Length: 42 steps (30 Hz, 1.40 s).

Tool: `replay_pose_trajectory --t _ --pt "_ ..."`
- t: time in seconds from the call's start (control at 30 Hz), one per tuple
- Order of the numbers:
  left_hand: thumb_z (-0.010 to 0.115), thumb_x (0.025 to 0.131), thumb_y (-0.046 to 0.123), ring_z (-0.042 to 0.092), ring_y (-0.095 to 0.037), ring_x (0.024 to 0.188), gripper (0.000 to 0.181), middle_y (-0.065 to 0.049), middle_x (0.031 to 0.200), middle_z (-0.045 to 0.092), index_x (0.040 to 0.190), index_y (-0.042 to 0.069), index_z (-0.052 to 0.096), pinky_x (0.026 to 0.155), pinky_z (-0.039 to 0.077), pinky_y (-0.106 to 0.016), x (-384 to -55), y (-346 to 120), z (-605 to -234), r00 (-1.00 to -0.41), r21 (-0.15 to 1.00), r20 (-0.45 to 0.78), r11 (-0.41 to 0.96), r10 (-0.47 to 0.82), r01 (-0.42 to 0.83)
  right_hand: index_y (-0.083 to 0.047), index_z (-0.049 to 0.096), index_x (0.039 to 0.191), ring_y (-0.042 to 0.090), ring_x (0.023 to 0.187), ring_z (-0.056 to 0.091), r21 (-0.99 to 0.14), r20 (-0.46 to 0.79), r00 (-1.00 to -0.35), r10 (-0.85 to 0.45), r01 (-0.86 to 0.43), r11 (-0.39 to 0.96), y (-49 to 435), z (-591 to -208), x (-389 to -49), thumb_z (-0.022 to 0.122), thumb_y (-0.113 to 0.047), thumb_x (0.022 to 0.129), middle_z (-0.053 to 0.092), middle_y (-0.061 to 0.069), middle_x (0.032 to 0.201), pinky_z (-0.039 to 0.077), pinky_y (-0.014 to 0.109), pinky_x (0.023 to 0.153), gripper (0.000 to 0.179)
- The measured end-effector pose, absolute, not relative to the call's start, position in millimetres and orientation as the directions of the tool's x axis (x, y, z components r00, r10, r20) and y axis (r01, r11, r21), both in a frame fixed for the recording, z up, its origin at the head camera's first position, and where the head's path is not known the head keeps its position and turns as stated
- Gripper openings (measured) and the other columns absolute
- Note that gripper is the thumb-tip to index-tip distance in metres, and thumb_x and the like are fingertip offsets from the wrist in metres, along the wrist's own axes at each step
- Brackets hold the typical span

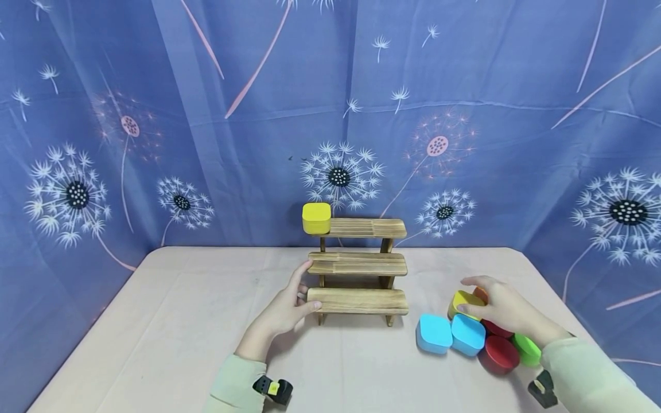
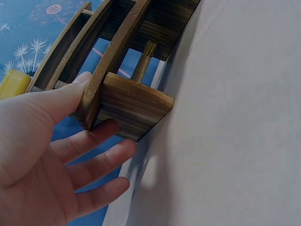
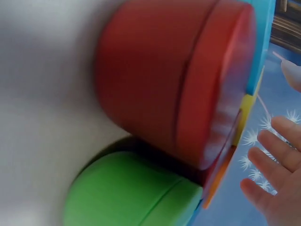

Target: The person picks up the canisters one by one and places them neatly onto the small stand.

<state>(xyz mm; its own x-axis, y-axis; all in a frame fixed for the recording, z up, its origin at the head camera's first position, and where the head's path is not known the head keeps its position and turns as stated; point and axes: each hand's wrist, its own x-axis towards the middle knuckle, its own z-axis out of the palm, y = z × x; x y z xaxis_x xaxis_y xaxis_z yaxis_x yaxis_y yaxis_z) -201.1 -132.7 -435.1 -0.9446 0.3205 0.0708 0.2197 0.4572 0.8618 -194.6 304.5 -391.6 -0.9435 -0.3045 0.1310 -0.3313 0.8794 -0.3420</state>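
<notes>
A small three-step wooden display stand (image 1: 358, 301) stands mid-table. My left hand (image 1: 283, 310) holds its left end; in the left wrist view thumb and fingers lie on either side of a step's end (image 2: 89, 115), with the other fingers spread. A yellow rounded-square box (image 1: 317, 218) sits on the left end of the top step. At the right, my right hand (image 1: 503, 304) hovers over another yellow box (image 1: 463, 303), its thumb and fingers to either side of the lid. The right wrist view shows that hand's fingers (image 3: 277, 153) spread and fairly straight, holding nothing.
Grouped around the right hand are two light blue boxes (image 1: 434, 334), a round red box (image 1: 499, 354), a darker red one (image 1: 497, 328), a green one (image 1: 527, 350) and an orange one (image 1: 481, 294). Blue dandelion-print cloth (image 1: 289, 126) hangs behind the pale table (image 1: 170, 321).
</notes>
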Motion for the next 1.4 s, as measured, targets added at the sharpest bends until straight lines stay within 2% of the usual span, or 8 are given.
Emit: replay_pose_trajectory --t 0.13,0.33,0.5,0.67,0.9,1.13,1.3,1.4 --pt "0.067 0.088 0.022 0.050 -0.016 0.078 0.086 -0.013 0.103 0.050 0.151 0.036 0.010 0.067 0.045 -0.029 -201 -133 -435 -0.945 0.862 0.068 0.459 0.320 0.217 0.002 0.058 0.122 0.038 0.104 0.058 -0.342 0.127 -0.943 -0.307 -0.332 0.879 306 -396 -195 0.075 -0.044 0.077 0.058 0.023 0.121 0.046 0.055 0.088 0.067" --pt "0.067 0.088 0.023 0.050 -0.017 0.080 0.087 -0.013 0.103 0.050 0.151 0.035 0.009 0.072 0.044 -0.031 -200 -133 -435 -0.945 0.859 0.070 0.463 0.319 0.220 0.005 0.058 0.122 0.045 0.112 0.052 -0.335 0.094 -0.953 -0.289 -0.304 0.892 305 -403 -196 0.072 -0.048 0.079 0.050 0.029 0.130 0.043 0.058 0.092 0.070" --pt "0.067 0.088 0.023 0.050 -0.017 0.080 0.086 -0.013 0.104 0.051 0.151 0.036 0.009 0.071 0.044 -0.031 -201 -133 -436 -0.947 0.860 0.069 0.463 0.314 0.216 0.006 0.061 0.117 0.050 0.118 0.045 -0.308 0.058 -0.967 -0.248 -0.254 0.917 303 -406 -198 0.068 -0.055 0.079 0.049 0.030 0.131 0.039 0.062 0.094 0.073" --pt "0.067 0.088 0.023 0.051 -0.017 0.078 0.086 -0.014 0.106 0.051 0.150 0.037 0.010 0.070 0.045 -0.031 -201 -132 -435 -0.950 0.864 0.061 0.460 0.306 0.204 0.006 0.063 0.113 0.050 0.117 0.045 -0.286 0.040 -0.976 -0.216 -0.218 0.933 300 -406 -200 0.067 -0.060 0.077 0.049 0.030 0.130 0.040 0.062 0.093 0.075" --pt "0.067 0.088 0.022 0.051 -0.017 0.079 0.086 -0.014 0.106 0.050 0.150 0.037 0.010 0.070 0.045 -0.031 -201 -132 -435 -0.950 0.866 0.060 0.457 0.307 0.203 0.007 0.065 0.109 0.048 0.112 0.050 -0.261 0.052 -0.976 -0.210 -0.216 0.941 296 -404 -202 0.070 -0.056 0.076 0.053 0.029 0.127 0.042 0.060 0.090 0.071" --pt "0.067 0.088 0.022 0.051 -0.017 0.081 0.086 -0.014 0.105 0.050 0.151 0.036 0.009 0.073 0.044 -0.032 -200 -132 -436 -0.949 0.859 0.068 0.466 0.308 0.213 0.011 0.060 0.115 0.049 0.111 0.051 -0.249 0.069 -0.972 -0.223 -0.234 0.940 285 -403 -204 0.069 -0.054 0.079 0.055 0.031 0.122 0.041 0.062 0.089 0.075" --pt "0.067 0.088 0.022 0.051 -0.017 0.080 0.086 -0.014 0.107 0.050 0.151 0.036 0.010 0.071 0.045 -0.032 -200 -132 -435 -0.947 0.863 0.066 0.458 0.315 0.212 0.009 0.054 0.125 0.049 0.117 0.048 -0.282 0.041 -0.971 -0.236 -0.238 0.930 288 -404 -207 0.068 -0.055 0.079 0.055 0.029 0.125 0.029 0.067 0.097 0.080" --pt "0.067 0.088 0.021 0.051 -0.017 0.079 0.086 -0.015 0.107 0.049 0.151 0.036 0.010 0.070 0.045 -0.032 -201 -132 -435 -0.947 0.866 0.065 0.454 0.313 0.209 0.007 0.054 0.125 0.047 0.115 0.050 -0.302 0.050 -0.964 -0.260 -0.263 0.916 293 -405 -208 0.071 -0.052 0.077 0.057 0.027 0.123 0.019 0.071 0.097 0.079"
